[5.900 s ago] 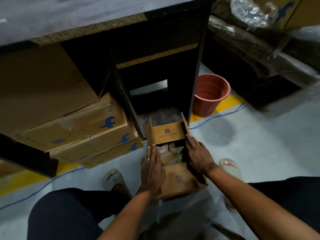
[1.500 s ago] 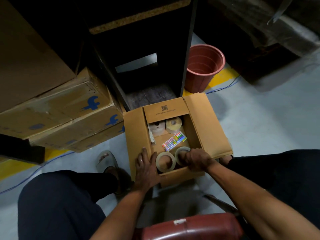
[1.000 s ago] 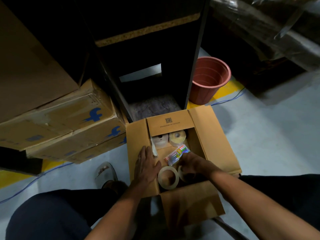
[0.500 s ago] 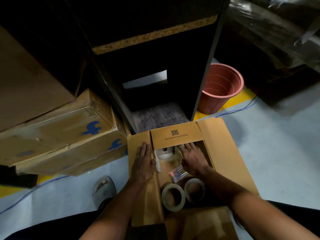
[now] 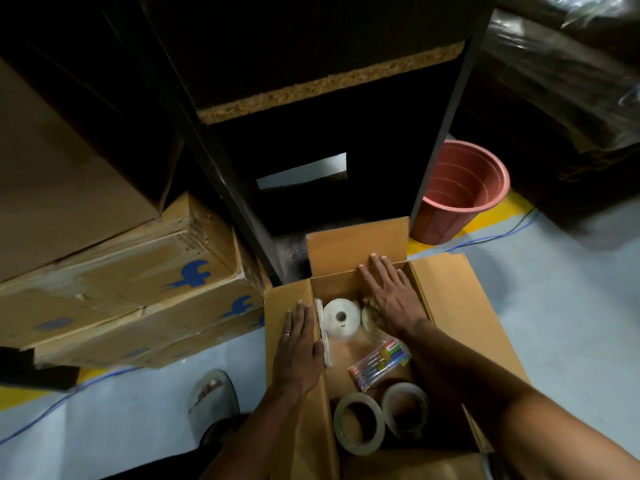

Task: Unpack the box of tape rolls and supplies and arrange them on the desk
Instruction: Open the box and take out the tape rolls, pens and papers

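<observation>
My left hand (image 5: 298, 348) lies flat on the box's (image 5: 450, 317) left flap, fingers straight, pinning it open so the contents stay in reach. My right hand (image 5: 391, 296) reaches over the far end, fingers spread and straight against the back flap, its palm above a yellowish roll (image 5: 367, 315); neither grip has closed on anything yet. Just left of that palm a white roll (image 5: 341, 318) lies on the box floor, with a thin white sheaf (image 5: 323, 336) standing along the wall beside my left thumb. Nearer me than the right wrist lies a pen pack (image 5: 379, 363), and nearer still two tape rolls (image 5: 360, 422) lean side by side. The box sits on the floor by the dark desk (image 5: 329, 91); everything is still packed, so unpacking, I judge, has barely begun.
</observation>
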Tool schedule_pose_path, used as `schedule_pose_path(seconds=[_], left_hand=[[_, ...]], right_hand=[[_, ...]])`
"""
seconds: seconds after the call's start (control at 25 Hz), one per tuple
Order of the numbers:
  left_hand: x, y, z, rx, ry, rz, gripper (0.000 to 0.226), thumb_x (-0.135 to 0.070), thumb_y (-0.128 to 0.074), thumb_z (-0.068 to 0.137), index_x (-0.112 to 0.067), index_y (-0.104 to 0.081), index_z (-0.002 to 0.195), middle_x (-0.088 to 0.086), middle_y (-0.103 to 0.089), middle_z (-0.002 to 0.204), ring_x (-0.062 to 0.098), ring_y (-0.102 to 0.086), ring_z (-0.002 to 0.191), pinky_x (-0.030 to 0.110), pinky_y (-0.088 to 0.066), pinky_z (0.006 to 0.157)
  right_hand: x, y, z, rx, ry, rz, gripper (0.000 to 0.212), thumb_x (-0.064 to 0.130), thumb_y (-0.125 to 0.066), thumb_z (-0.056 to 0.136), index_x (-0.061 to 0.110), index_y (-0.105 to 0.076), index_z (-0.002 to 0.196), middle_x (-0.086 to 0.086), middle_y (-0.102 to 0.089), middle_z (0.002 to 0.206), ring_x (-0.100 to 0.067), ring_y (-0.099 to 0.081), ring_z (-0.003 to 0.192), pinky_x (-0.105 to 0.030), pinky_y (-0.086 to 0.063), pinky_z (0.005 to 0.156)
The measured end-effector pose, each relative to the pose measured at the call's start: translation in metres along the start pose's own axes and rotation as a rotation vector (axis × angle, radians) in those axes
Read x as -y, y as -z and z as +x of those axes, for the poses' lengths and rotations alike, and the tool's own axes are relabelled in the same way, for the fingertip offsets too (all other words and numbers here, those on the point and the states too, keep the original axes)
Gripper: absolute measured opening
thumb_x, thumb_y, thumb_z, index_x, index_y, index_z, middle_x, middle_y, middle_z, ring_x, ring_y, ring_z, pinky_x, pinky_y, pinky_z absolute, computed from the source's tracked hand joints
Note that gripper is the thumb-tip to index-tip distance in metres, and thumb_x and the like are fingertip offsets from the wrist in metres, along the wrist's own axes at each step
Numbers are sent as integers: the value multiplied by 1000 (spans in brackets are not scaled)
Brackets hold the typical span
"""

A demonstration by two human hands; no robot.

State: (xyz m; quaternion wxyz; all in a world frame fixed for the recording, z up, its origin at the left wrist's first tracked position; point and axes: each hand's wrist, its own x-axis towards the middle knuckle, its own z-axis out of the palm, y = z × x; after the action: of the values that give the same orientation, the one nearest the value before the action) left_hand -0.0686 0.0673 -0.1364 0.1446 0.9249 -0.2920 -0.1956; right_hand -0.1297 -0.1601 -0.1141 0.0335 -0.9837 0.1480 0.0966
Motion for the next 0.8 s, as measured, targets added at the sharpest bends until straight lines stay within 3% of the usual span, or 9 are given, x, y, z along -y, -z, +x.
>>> schedule_pose_path(seconds=[0.16, 0.24, 0.48, 0.64, 0.8], left_hand=[[2, -5, 1, -15, 3, 13, 73, -35, -37, 103, -23, 12, 157, -5, 23, 163, 19, 21, 150, 39, -10, 125], [3, -9, 0, -32, -5, 9, 72, -36, -35, 104, -23, 11, 156, -5, 22, 163, 20, 20, 151, 40, -9, 126], [6, -18, -1, -148, -42, 17, 68, -45, -20, 97, -19, -7, 159, -1, 4, 166, 21, 6, 152, 39, -12, 122], [6, -19, -2, -154, -48, -22, 65, -40, -28, 100, -20, -10, 159, -1, 1, 166, 23, 2, 153, 42, -16, 121], [4, -21, -2, -156, -38, -20, 65, -37, -32, 100, -19, -11, 159, 2, -3, 167, 26, -2, 153, 48, -21, 121]], right_hand=[[1, -4, 24, 102, -7, 21, 103, 53, -58, 87, 21, 12, 155, -9, 17, 163, -29, 13, 151, -49, -8, 123], [1, -7, 33, 140, -9, 59, 105, 53, -62, 85, 20, 7, 156, -7, 7, 164, -29, 7, 151, -51, -8, 123], [4, 0, 52, 90, -80, -36, 65, 24, -58, 90, 20, -28, 147, -6, -40, 145, -30, -34, 137, -59, -4, 119], [7, 8, 63, 106, -148, -32, 42, 16, -53, 92, 21, -45, 133, -5, -54, 133, -29, -41, 131, -57, -12, 119], [2, 11, 69, 132, -155, -11, 39, 18, -61, 87, 25, -52, 124, -3, -61, 126, -27, -47, 127, -49, -21, 117]])
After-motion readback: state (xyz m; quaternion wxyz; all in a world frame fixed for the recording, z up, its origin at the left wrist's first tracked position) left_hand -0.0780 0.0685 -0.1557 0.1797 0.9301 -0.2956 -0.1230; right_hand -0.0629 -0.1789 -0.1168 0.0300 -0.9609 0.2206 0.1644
